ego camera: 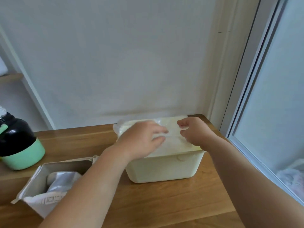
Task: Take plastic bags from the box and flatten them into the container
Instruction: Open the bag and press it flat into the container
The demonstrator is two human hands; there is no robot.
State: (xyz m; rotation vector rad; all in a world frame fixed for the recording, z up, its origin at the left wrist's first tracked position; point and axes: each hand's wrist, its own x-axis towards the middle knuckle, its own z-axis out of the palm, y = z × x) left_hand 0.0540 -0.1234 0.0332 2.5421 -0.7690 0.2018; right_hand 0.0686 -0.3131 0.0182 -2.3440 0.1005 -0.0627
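Clear plastic bag (pixel 172 142) flattening on cream rectangular plastic container (pixel 164 168), ctr frame: left hand (pixel 139 139) pressing flat, right hand (pixel 192 130) apparently pinching it; next prob. grey cardboard box (pixel 69 167), lower left.

Home, likely a kitchen or utility corner. Wooden worktop (pixel 164 203) runs into a plain white wall (pixel 123 55). On the right is a metal-framed sliding door (pixel 246 89) with a frosted pane (pixel 283 96), domestic type. A wooden shelf (pixel 11 78) sits at far left. Household stuff on the worktop: black-and-mint drinks bottle (pixel 18 142), torn-open cardboard box (pixel 37 178) of plastic bags (pixel 62 180), cream plastic storage container (pixel 164 168). Something pale shows blurred behind the glass, low right.
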